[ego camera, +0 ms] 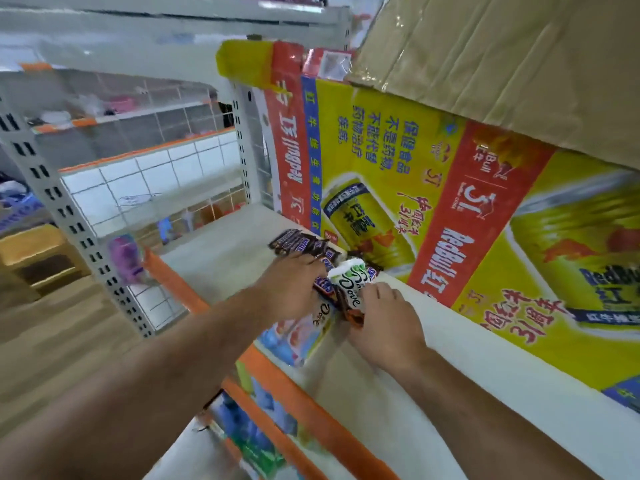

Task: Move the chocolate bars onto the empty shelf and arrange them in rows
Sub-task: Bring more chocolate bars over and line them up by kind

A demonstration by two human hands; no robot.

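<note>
Nearest me, the orange front strip (pixel 311 410) runs along the edge of the shelf (pixel 214 251). Just above it a printed box (pixel 294 341) sits at the shelf's front; my hands cover its top, so I cannot tell what it holds. My right hand (pixel 384 327) has a narrow grip, fingers and thumb pinching the near end of a white Dove bar (pixel 348 282), which tilts up off the shelf. A second Dove bar (pixel 317 315) lies beneath my left hand (pixel 287 289). That hand rests on the dark Snickers bars (pixel 298 242), fingers reaching forward over them; whether its grip closes on any I cannot tell. The bars lie heaped against a closed yellow Red Bull carton (pixel 381 161). A brown cardboard box (pixel 502 64) sits on that carton.
</note>
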